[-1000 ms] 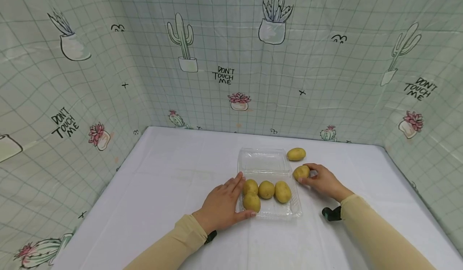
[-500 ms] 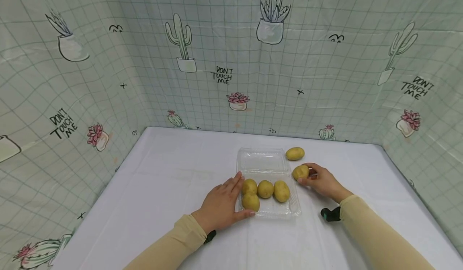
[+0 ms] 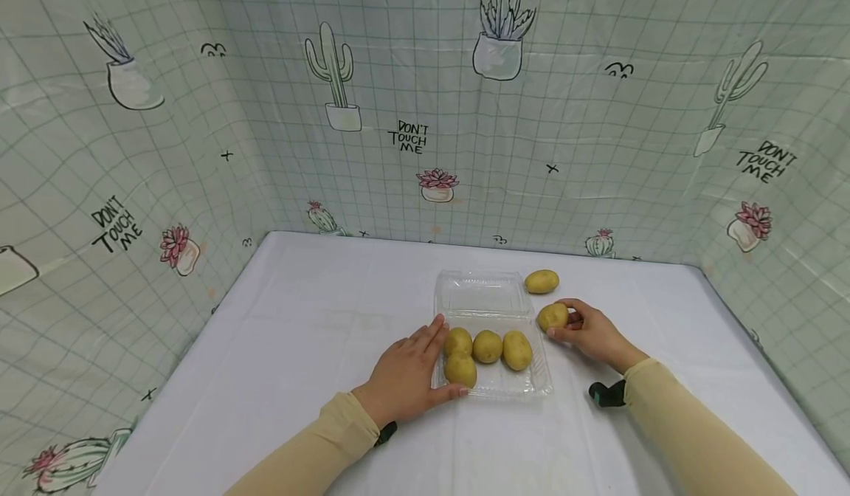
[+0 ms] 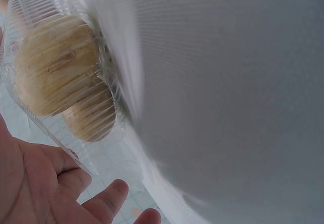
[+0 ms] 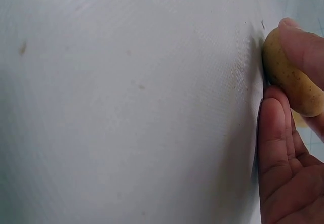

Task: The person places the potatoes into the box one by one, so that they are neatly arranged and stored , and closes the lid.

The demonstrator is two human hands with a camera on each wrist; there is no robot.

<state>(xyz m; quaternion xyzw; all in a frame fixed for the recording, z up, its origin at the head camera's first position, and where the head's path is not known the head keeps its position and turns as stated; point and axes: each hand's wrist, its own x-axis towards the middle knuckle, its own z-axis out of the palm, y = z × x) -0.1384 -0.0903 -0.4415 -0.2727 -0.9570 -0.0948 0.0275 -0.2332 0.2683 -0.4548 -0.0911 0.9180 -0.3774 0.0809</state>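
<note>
My right hand (image 3: 593, 336) grips a potato (image 3: 553, 318) just right of the clear plastic clamshell box (image 3: 502, 387). In the right wrist view the thumb lies over this potato (image 5: 291, 77), low against the white cloth. Several potatoes sit in the box's near half, among them a round potato (image 3: 488, 347) in the middle and a longer potato (image 3: 517, 351) at the right. My left hand (image 3: 410, 375) rests along the box's left side, fingers extended, its thumb at the front edge. The left wrist view shows the hand (image 4: 45, 183) at the rim, potatoes (image 4: 58, 64) behind the ribbed wall.
The box's lid (image 3: 482, 294) lies folded back toward the far side. Beyond the right hand, a loose potato (image 3: 541, 282) lies beside the lid. White cloth covers the table (image 3: 332, 297), and a printed curtain (image 3: 372, 178) stands behind its far edge.
</note>
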